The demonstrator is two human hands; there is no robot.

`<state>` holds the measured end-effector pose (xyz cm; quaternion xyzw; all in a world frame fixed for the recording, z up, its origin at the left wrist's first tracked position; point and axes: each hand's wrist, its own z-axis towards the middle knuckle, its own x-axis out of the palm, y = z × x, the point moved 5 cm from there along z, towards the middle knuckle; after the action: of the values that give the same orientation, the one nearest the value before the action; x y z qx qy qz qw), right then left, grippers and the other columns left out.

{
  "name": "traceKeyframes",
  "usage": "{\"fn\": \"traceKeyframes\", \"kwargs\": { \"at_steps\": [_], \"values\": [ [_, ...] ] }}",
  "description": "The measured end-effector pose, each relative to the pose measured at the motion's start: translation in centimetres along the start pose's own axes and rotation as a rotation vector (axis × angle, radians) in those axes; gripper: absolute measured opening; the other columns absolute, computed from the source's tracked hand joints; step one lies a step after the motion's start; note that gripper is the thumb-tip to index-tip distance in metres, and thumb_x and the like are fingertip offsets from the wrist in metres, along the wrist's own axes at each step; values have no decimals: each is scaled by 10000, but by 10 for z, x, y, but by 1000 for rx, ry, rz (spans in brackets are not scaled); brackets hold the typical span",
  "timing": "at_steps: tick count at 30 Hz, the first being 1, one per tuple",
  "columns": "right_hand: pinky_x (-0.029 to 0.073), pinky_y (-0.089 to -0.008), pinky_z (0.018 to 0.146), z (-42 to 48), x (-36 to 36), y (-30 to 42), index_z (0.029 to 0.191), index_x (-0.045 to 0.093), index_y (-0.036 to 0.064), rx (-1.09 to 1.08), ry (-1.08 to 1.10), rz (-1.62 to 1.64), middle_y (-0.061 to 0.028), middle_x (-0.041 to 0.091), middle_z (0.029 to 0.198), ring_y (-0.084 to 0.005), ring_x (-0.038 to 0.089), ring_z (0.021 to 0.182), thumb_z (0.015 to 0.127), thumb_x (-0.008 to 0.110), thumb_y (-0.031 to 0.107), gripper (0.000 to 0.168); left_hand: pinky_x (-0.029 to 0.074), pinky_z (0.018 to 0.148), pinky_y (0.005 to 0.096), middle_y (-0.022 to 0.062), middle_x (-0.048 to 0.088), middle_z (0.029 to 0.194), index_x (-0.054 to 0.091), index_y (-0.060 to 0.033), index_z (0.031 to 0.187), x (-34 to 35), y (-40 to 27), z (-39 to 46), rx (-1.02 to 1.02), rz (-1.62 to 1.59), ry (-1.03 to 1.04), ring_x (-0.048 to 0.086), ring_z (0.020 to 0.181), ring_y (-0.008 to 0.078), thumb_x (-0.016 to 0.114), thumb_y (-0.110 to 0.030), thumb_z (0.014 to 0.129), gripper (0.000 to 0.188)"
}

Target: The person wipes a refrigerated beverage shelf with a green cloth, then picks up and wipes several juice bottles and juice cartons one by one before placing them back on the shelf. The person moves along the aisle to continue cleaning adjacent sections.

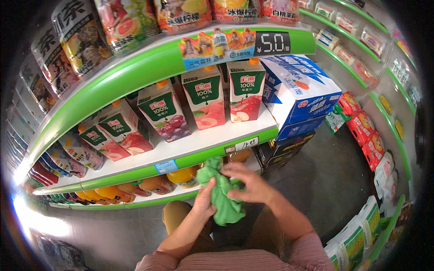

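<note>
A crumpled green cloth hangs in front of the shelf edge, above my lap. My left hand grips it from the left, thumb on top. On its other side is my right hand, fingers bent and spread, slightly blurred. The fingertips are beside the cloth, and whether they touch it I cannot tell. Just beyond both hands runs the green front strip of a white shelf. Upright juice cartons stand on that shelf, among them a grape one, a peach one and an apple one.
Overhead, a green-edged shelf with large bottles juts out. Orange juice bottles line the low shelf. Stacked blue-and-white drink boxes stand at the shelf's right end, beside dark floor. Shelving with red packs curves along the right.
</note>
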<state>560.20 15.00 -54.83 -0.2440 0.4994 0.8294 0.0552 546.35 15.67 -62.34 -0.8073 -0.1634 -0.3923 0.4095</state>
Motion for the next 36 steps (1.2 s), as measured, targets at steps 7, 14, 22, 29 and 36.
{"fn": "traceKeyframes", "kwargs": {
  "at_steps": [7,14,22,29,36],
  "values": [
    [357,-357,965,84,-158,-72,1370,193,24,190,-828,-61,-205,394,1298,-256,423,1171,648,788,130,942,455,902,465,149,522,1201,388,-57,1273,-23,-49,-89,172,165,-214,541,1062,303,402,-414,937,490],
    [424,-299,886,133,-159,-76,1224,460,55,234,-522,283,-65,585,1117,-169,541,1029,620,758,-45,681,477,871,463,152,527,1165,372,-48,1256,-81,-63,-164,449,85,-130,552,1043,309,478,-225,921,394],
    [460,-324,819,132,-159,-96,1030,509,18,266,-551,313,-113,628,1009,-208,600,919,561,781,-16,543,467,888,449,133,521,1179,370,-45,1266,-93,-66,-206,570,-48,-248,543,1058,289,520,-118,886,416],
    [454,-345,786,100,-148,-72,994,470,10,181,-806,-107,-142,598,948,-264,590,898,492,843,150,641,431,923,471,105,477,1243,340,-88,1303,-85,-72,-226,667,45,-273,506,1105,293,460,-167,926,403],
    [466,-295,833,67,-128,6,1148,432,-22,-56,-805,-42,-111,584,1048,-181,584,939,572,738,-50,653,451,908,433,114,502,1205,364,-54,1273,-82,-78,-232,694,-2,-258,518,1094,274,496,-107,902,397]
  ]
}}
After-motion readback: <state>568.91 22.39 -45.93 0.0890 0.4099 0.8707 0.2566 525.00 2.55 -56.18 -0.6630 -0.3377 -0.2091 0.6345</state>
